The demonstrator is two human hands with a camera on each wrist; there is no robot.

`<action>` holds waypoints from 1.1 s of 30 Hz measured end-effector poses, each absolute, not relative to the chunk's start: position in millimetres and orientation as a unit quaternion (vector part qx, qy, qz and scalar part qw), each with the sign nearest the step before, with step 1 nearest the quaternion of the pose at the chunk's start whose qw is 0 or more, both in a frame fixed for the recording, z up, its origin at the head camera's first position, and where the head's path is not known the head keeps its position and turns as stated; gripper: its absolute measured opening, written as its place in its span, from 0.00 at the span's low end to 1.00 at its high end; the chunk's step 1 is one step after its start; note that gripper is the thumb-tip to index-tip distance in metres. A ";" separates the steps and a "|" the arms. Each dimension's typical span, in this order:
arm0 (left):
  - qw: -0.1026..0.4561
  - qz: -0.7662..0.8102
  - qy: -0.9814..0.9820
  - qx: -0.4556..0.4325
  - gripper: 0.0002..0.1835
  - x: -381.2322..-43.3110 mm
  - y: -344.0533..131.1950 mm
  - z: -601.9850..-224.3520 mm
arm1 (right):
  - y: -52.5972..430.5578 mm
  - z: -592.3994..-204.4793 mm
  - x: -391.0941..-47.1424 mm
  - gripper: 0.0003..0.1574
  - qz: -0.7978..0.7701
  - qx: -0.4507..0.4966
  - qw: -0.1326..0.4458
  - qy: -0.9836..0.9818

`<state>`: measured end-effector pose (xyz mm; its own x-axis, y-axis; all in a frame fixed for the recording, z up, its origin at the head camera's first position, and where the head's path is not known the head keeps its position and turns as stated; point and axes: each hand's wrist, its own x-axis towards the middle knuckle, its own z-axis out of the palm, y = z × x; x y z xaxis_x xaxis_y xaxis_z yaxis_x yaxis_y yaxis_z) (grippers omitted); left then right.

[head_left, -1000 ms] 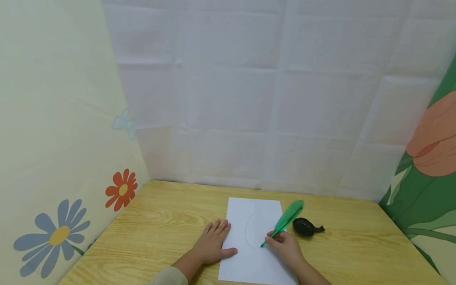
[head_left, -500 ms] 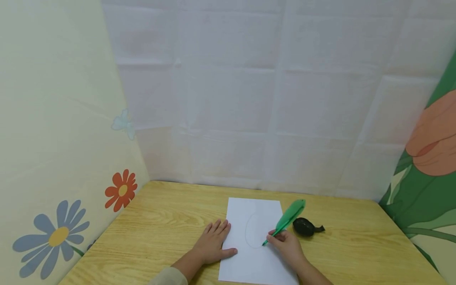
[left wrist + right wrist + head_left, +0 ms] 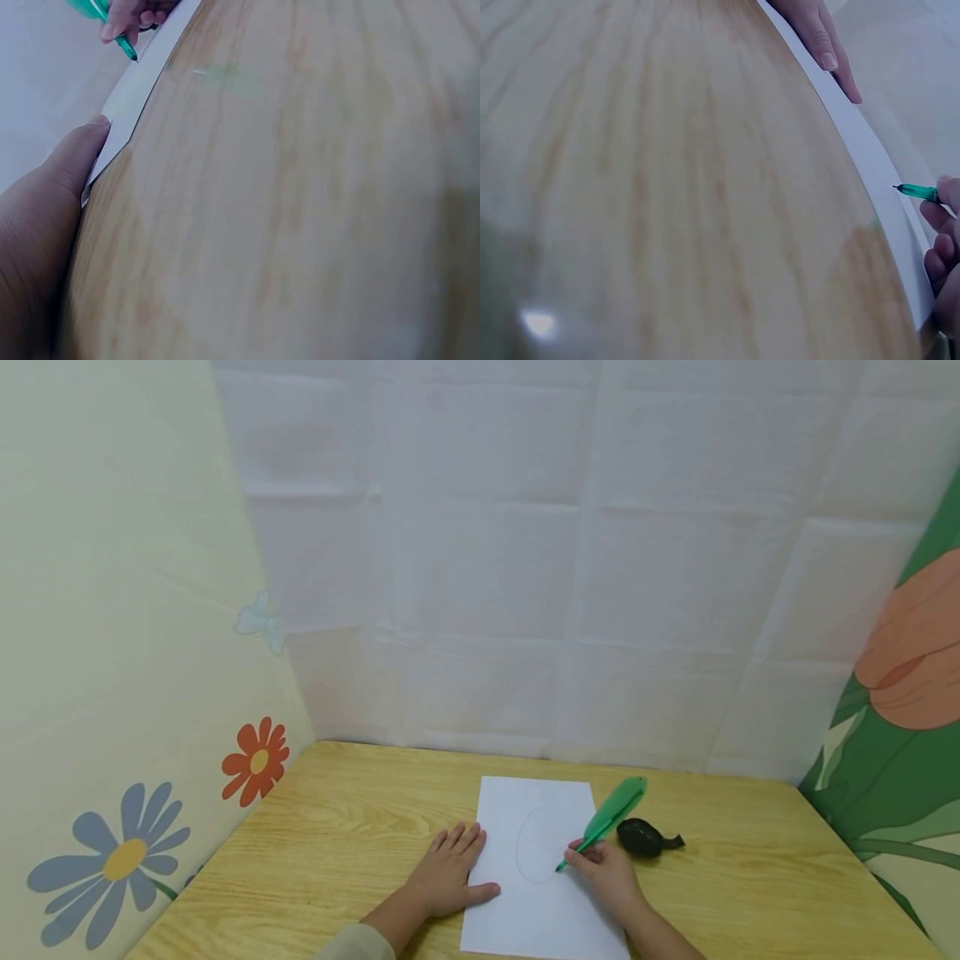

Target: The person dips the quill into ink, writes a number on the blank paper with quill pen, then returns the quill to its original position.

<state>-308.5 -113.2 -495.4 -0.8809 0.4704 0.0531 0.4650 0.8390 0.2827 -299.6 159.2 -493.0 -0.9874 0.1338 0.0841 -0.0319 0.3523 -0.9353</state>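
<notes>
A white sheet of paper [image 3: 517, 918] lies on the wooden table, with a thin curved line drawn on its middle. My right hand [image 3: 611, 878] pinches a green feather pen [image 3: 611, 810] between thumb and fingers, its tip at the right end of the curve. The plume leans up and to the right. In the right wrist view the pen's dark point [image 3: 898, 187] meets the sheet. My left hand [image 3: 446, 875] rests flat with fingers spread, its thumb on the paper's left edge and the other fingers beside it on the table.
A small black roundish object with a short tail [image 3: 640, 838] lies on the table [image 3: 360, 810] just right of the paper. A white cloth [image 3: 480, 568] hangs behind the table, and flower-printed cloths [image 3: 150, 652] stand at both sides.
My right hand has moved slightly right and up the page with the feather pen, lengthening the drawn curve at its lower right. My left hand stays in place.
</notes>
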 end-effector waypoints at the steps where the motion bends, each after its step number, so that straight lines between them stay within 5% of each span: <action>1: 0.008 0.146 0.958 0.246 0.52 -307.7 -113.1 -494.7 | 159.5 -493.1 -300.2 0.12 0.568 -0.031 0.073 -0.819; 33: 0.021 0.137 0.961 0.238 0.51 -307.0 -111.5 -492.0 | 161.4 -493.9 -315.7 0.12 0.547 -0.043 0.081 -0.832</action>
<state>-307.0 -111.5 -492.0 -0.8855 0.4640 0.0246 0.4524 0.8490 0.2728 -315.7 161.4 -493.9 -0.9831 0.1606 0.0882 -0.0173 0.3982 -0.9171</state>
